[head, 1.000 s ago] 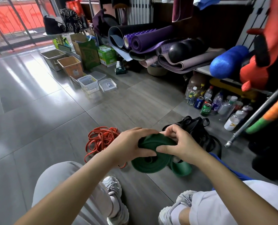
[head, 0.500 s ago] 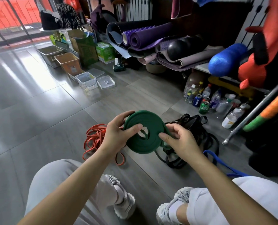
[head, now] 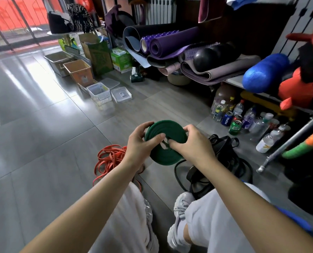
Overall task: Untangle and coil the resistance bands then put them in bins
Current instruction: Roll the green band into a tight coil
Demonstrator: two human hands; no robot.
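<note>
A green resistance band (head: 167,154), wound into a flat coil, is held up in front of me above the floor. My left hand (head: 140,145) grips its left edge, thumb on the face. My right hand (head: 192,143) grips its right side, thumb pressed near the coil's centre hole. A tangle of orange-red bands (head: 110,159) lies on the floor to the left under my left wrist. A heap of black bands (head: 223,157) lies on the floor to the right, partly hidden by my right arm. A clear plastic bin (head: 99,93) stands farther away.
An orange bin (head: 79,71) and a grey bin (head: 58,60) line up behind the clear one, with clear lids (head: 121,94) beside it. Rolled yoga mats (head: 170,44) fill a shelf. Bottles and cans (head: 243,121) stand at right. A metal pole (head: 287,143) leans near them.
The green coil rose from low near the floor to chest height and turned its flat face toward me. My right hand shifted onto the coil's right edge and centre.
</note>
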